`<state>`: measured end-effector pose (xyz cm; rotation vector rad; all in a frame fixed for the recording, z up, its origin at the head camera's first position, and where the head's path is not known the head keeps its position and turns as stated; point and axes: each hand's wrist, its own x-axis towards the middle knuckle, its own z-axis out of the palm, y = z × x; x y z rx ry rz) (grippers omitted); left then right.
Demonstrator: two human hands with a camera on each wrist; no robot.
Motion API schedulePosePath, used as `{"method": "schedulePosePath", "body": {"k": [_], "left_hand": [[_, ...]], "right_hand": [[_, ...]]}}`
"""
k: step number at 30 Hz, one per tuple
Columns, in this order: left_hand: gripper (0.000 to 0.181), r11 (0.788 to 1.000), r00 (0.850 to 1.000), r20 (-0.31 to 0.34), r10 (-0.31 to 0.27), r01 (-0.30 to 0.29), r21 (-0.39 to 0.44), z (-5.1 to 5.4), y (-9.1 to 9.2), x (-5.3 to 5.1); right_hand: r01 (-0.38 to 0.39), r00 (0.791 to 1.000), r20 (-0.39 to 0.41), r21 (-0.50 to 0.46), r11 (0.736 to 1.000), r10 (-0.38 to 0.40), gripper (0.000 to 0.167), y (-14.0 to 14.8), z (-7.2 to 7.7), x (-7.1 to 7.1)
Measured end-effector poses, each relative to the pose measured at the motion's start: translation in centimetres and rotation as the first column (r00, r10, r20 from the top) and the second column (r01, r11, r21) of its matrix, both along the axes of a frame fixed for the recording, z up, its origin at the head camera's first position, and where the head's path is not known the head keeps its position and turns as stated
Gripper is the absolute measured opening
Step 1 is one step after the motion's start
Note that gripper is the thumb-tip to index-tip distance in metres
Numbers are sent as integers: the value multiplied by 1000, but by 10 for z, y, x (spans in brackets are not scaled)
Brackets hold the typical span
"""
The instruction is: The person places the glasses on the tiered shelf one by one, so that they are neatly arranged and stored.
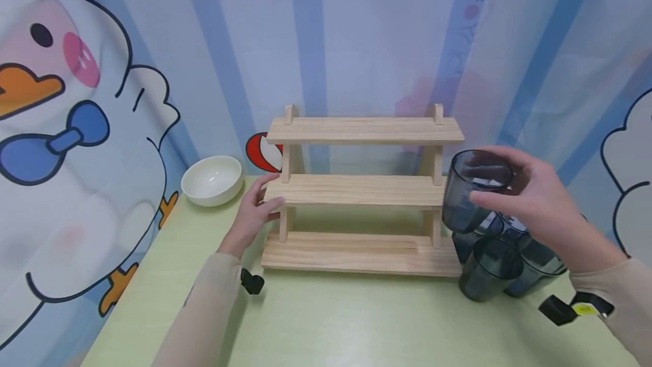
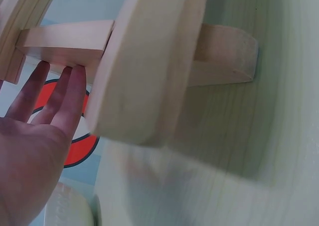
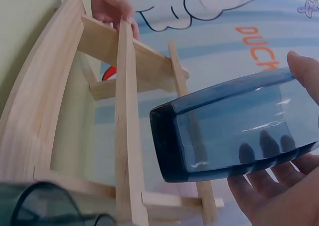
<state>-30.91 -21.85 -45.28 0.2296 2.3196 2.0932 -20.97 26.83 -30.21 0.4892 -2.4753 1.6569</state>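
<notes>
A three-tier wooden display shelf (image 1: 356,190) stands on the table, its steps rising toward the back. My left hand (image 1: 253,214) holds the left end of its middle tier. In the left wrist view, the fingers (image 2: 75,91) reach against the wooden side support (image 2: 65,39). My right hand (image 1: 535,203) grips a tinted, see-through drinking glass (image 1: 471,208), raised beside the right end of the middle tier. From the right wrist view, fingers show through the wall of that glass (image 3: 234,126). Several similar dark glasses (image 1: 490,271) cluster on the table below it, partly hidden.
A white bowl (image 1: 213,181) sits at the table's back left, near the left hand. The pale green table (image 1: 326,321) extends in front of the shelf. Behind hangs a blue striped cloth (image 1: 356,38) with duck drawings.
</notes>
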Motion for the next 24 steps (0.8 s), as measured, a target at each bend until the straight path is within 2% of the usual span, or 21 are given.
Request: {"method": "schedulePosePath", "body": {"k": [6,13,16,21,24], "left_hand": [[61,1000,1000,-10,-3,3,4,-1,0,0],[61,1000,1000,-9,-1,1,9,1,1,1],[61,1000,1000,-9,-2,2,9,2,1,2],[61,1000,1000,-3,4,-4,5,2,2,2],[61,1000,1000,-5,3,-3,8,1,2,1]], "right_hand": [[-53,999,-3,13,998,53,64,-33,12,-17],[-72,996,45,13,997,71,65,-71,23,-37],[-94,995,27,-3,996,94,65,-85,28,-46],[-79,997,-17,-54,995,78,67,-107,36,-67],[-44,999,-31,-73,996,42,69,-119,42,-78]]}}
